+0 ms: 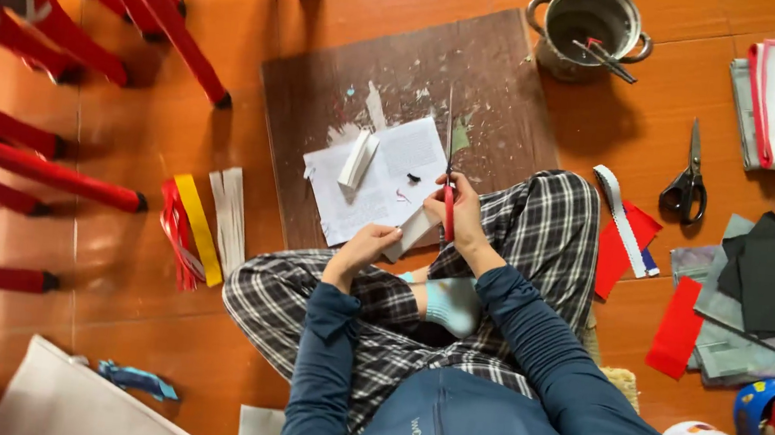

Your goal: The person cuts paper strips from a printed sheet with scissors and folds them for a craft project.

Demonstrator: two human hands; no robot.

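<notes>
On board point(322, 105) | right hand point(460, 218): red-handled brush point(448, 195) (upright) | left hand point(367, 244): paper strip point(415, 230)

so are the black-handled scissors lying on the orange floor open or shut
Shut: the black-handled scissors lie with blades together in one thin line, handle loops side by side.

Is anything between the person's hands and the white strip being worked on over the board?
Nothing visible. The left hand already grips the white folded strip, and the right hand holds a red-handled tool right beside it. A white sheet lies beneath on the brown board; the black scissors lie well off to the side.
</notes>
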